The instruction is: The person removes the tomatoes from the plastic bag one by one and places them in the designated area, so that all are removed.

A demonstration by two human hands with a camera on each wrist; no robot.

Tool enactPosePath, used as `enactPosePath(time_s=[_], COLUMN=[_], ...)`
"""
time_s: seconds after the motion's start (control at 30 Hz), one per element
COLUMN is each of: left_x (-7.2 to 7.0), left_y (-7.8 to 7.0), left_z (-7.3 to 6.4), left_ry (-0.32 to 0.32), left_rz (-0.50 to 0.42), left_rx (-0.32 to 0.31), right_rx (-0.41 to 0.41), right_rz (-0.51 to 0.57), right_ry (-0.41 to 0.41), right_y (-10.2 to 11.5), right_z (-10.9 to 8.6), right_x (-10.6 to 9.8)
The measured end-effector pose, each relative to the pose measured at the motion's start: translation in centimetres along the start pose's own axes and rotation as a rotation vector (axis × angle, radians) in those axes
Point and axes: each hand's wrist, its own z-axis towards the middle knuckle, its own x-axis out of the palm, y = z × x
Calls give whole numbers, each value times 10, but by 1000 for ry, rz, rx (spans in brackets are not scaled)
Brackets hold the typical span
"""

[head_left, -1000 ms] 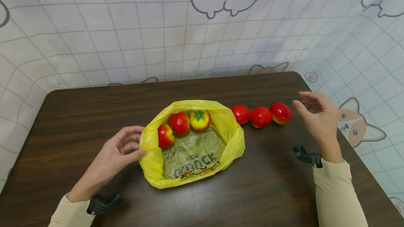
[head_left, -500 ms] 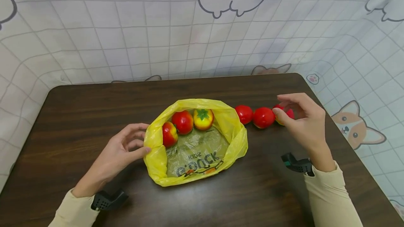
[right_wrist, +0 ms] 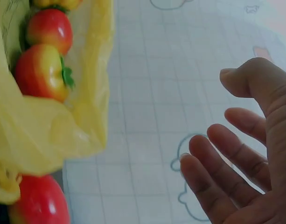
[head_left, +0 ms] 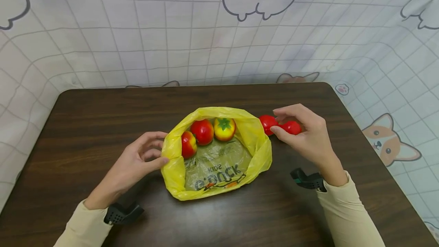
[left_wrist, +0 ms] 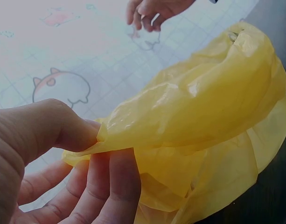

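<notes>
A yellow plastic bag (head_left: pixel 263 151) with its rim folded outward stands open-mouthed on the table. Inside lie a green-topped yellow-and-red tomato (head_left: pixel 225 129), a red one (head_left: pixel 202 132) and a red-and-yellow one (head_left: pixel 188 145), all glossy. My left hand (head_left: pixel 138 163) pinches the bag's left rim between thumb and fingers, as the left wrist view of the bag (left_wrist: pixel 189 107) confirms. Just right of the bag, two red tomatoes show: one by its side (head_left: pixel 267 124), another (head_left: pixel 292 127) partly behind my right hand (head_left: pixel 306 136). That hand hovers with bent, parted fingers, holding nothing.
The dark wooden table (head_left: pixel 103 113) has rounded far corners. A white gridded cloth (head_left: pixel 137 41) with cartoon dogs hangs behind it and at the sides. Each wrist wears a black device, such as the right one (head_left: pixel 306 179).
My right hand has moved left along the row of tomatoes and now covers the rightmost one. My left hand keeps its pinch on the bag. The head view has shifted slightly.
</notes>
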Motion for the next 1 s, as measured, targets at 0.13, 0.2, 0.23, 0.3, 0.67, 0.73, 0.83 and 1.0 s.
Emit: enactPosePath(time_s=[0.13, 0.2, 0.23, 0.3, 0.67, 0.73, 0.83, 1.0], left_x=[-1, -1, -1, -1, -1, -2, -2, -1], left_y=[-1, -2, -2, -3, -5, -5, -5, -5], left_z=[-1, -1, -1, -1, 0, -1, -1, -2], left_ry=[5, 8, 9, 9, 15, 18, 19, 18], left_rz=[0, -2, -4, -4, 0, -3, -4, -8], left_rx=[7, 7, 6, 2, 6, 11, 11, 14], right_rx=[9, 7, 5, 1, 6, 15, 30, 63], right_rz=[-19, -5, 3, 13, 18, 26, 37, 45], right_ry=[64, 89, 98, 114, 190, 204, 225, 271], right_y=[4, 5, 5, 5, 7, 8, 8, 10], right_z=[3, 4, 4, 5, 9, 10, 11, 14], right_x=[9, 14, 17, 22, 45, 48, 54, 63])
